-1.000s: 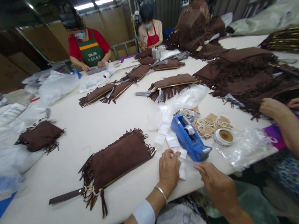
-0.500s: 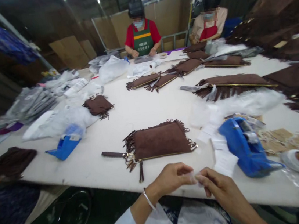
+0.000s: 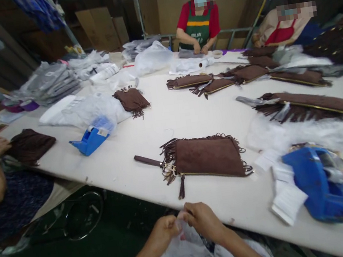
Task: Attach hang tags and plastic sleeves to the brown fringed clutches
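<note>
Clear film (image 3: 188, 233) is pinched in the fingertips of both the left hand (image 3: 166, 232) and the right hand (image 3: 205, 220), close together over the lap, just off the tabletop (image 3: 120, 152); where its lower end lies, I cannot tell. Pulling those pinches apart too hard could, I judge, tear or crease such thin stuff. Beyond lies a brown fringed bag (image 3: 209, 157), with paper slips (image 3: 286, 199) and a blue tape dispenser (image 3: 310, 185) to its right
</note>
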Demonstrator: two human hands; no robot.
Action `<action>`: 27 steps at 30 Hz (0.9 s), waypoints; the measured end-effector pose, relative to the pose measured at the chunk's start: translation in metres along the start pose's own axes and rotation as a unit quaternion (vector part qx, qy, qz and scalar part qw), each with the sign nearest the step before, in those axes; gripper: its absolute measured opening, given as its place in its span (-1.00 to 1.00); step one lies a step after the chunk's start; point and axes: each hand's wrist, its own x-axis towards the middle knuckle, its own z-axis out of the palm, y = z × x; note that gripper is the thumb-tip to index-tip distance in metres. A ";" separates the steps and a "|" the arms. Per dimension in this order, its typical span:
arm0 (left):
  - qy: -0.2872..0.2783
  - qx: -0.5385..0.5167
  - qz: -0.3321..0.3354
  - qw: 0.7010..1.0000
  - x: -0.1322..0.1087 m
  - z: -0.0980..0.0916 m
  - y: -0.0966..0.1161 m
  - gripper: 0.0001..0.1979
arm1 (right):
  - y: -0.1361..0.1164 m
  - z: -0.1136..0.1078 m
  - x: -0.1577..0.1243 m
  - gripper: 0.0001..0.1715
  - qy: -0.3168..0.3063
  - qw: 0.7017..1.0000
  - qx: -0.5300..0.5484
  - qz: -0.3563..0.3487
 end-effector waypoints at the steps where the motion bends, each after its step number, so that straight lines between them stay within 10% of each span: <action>1: 0.011 -0.030 0.008 0.999 0.001 -0.004 -0.003 -0.69 | -0.003 0.001 0.004 -0.76 -0.011 1.000 0.007 -0.009; 14: 0.151 -0.027 0.055 0.987 0.003 -0.026 -0.005 -0.78 | -0.009 -0.026 0.065 -0.61 0.148 0.970 -0.009 0.193; 23: 0.164 -0.070 0.031 0.983 0.000 -0.037 -0.012 -0.76 | -0.010 -0.024 0.067 -0.59 -0.004 0.949 0.242 0.203; 27: 0.156 -0.071 0.027 0.985 0.004 -0.034 -0.019 -0.71 | -0.008 -0.029 0.060 -0.61 -0.056 0.879 0.423 0.214</action>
